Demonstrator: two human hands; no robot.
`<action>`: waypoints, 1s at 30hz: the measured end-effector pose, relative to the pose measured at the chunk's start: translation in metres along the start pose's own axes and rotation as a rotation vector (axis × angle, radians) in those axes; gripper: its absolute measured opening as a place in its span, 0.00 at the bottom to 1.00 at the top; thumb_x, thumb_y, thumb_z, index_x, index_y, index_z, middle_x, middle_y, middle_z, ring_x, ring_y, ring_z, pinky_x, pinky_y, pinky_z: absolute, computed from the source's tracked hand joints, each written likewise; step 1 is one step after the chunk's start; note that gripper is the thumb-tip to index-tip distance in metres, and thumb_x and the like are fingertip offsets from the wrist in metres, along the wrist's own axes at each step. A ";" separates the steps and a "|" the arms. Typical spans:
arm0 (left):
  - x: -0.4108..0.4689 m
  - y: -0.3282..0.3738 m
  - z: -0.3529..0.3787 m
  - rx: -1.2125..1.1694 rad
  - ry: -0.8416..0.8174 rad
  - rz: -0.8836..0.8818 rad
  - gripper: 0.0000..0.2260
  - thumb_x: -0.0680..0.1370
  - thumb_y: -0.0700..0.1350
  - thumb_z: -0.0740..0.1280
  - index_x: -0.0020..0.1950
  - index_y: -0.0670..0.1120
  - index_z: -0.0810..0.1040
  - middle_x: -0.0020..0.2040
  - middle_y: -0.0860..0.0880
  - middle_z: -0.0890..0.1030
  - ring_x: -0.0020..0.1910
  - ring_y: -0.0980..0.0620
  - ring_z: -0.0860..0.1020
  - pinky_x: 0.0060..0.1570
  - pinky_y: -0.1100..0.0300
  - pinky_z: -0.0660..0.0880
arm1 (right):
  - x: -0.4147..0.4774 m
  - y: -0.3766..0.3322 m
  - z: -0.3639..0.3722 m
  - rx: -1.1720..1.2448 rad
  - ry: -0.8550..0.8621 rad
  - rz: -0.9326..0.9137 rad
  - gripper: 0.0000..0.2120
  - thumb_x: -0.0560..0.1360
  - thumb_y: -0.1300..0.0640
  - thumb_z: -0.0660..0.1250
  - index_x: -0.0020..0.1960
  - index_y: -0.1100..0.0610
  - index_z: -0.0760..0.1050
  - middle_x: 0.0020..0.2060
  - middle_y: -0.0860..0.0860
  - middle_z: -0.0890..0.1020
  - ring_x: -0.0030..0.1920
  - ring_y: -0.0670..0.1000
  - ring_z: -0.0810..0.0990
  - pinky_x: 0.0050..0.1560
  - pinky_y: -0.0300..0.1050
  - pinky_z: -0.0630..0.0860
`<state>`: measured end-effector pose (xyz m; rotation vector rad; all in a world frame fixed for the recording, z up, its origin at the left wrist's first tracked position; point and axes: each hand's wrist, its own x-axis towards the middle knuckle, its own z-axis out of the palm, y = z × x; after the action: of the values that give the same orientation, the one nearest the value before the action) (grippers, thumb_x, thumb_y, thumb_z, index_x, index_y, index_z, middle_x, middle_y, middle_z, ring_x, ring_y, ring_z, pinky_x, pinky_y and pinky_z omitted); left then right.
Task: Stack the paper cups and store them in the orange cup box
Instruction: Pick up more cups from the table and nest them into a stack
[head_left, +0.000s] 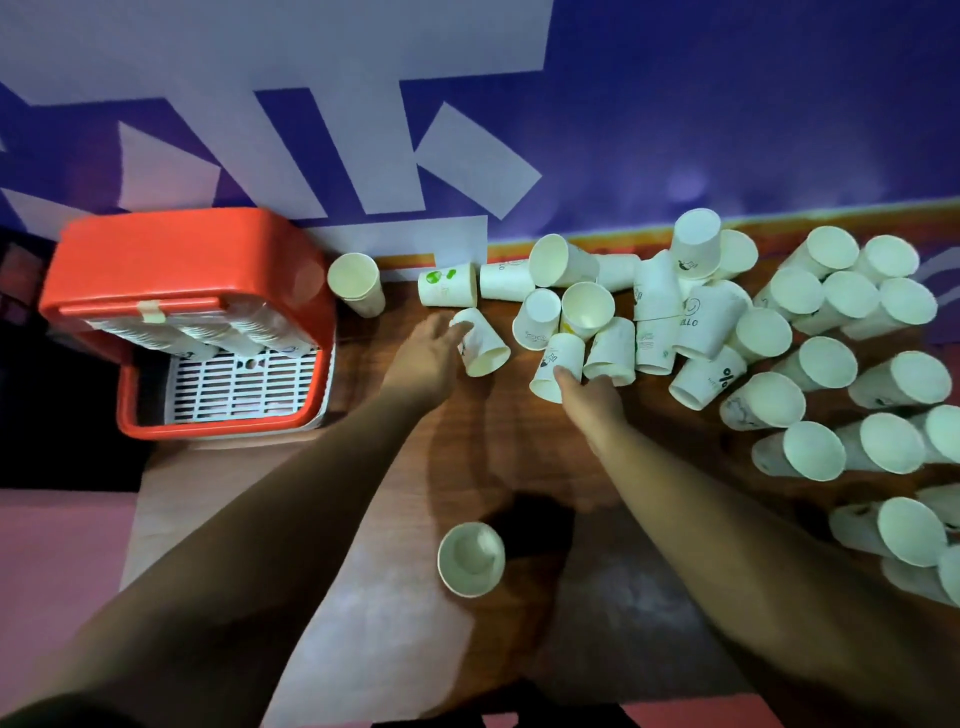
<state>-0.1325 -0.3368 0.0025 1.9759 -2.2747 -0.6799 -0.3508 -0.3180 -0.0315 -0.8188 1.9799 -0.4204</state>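
Fingers: L hand (423, 361) grips 1st cup (485, 345), R hand (589, 397) pinches 2nd cup (558, 358); 1 orange box (182, 260).

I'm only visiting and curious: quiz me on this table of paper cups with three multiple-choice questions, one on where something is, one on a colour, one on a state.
1. Where is the orange cup box relative to the heap of loose cups?
A) right of it B) left of it C) on top of it
2. What colour is the grid inside the box?
A) black B) green C) white
3. How is the lone cup nearest the person placed?
A) upright, mouth up B) on its side C) upside down

Answers: B, the box sits left of all the cups; C, pale slats show in its opening; A, its round rim and inner bottom face the camera.
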 end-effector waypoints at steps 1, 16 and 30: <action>0.010 -0.001 -0.001 0.096 -0.036 0.051 0.30 0.79 0.35 0.65 0.79 0.51 0.63 0.81 0.43 0.58 0.79 0.41 0.58 0.74 0.48 0.63 | 0.005 -0.002 0.005 0.032 0.008 0.019 0.31 0.77 0.42 0.64 0.69 0.64 0.68 0.64 0.58 0.77 0.61 0.59 0.77 0.49 0.45 0.70; 0.018 -0.039 0.030 0.244 -0.188 0.182 0.29 0.79 0.50 0.69 0.78 0.57 0.63 0.67 0.45 0.69 0.68 0.43 0.68 0.68 0.47 0.65 | -0.011 0.010 0.014 0.075 -0.018 0.019 0.29 0.66 0.42 0.74 0.56 0.61 0.71 0.49 0.56 0.81 0.45 0.53 0.82 0.39 0.46 0.76; -0.119 -0.049 0.016 -1.162 0.216 -0.339 0.34 0.72 0.51 0.78 0.73 0.66 0.65 0.70 0.53 0.72 0.67 0.52 0.73 0.65 0.50 0.76 | -0.139 0.038 -0.012 -0.123 -0.267 -0.320 0.31 0.64 0.46 0.78 0.60 0.44 0.66 0.56 0.44 0.76 0.55 0.46 0.77 0.57 0.52 0.79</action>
<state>-0.0709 -0.2224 -0.0004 1.6306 -0.9494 -1.3104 -0.3265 -0.1943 0.0403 -1.2134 1.6433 -0.3534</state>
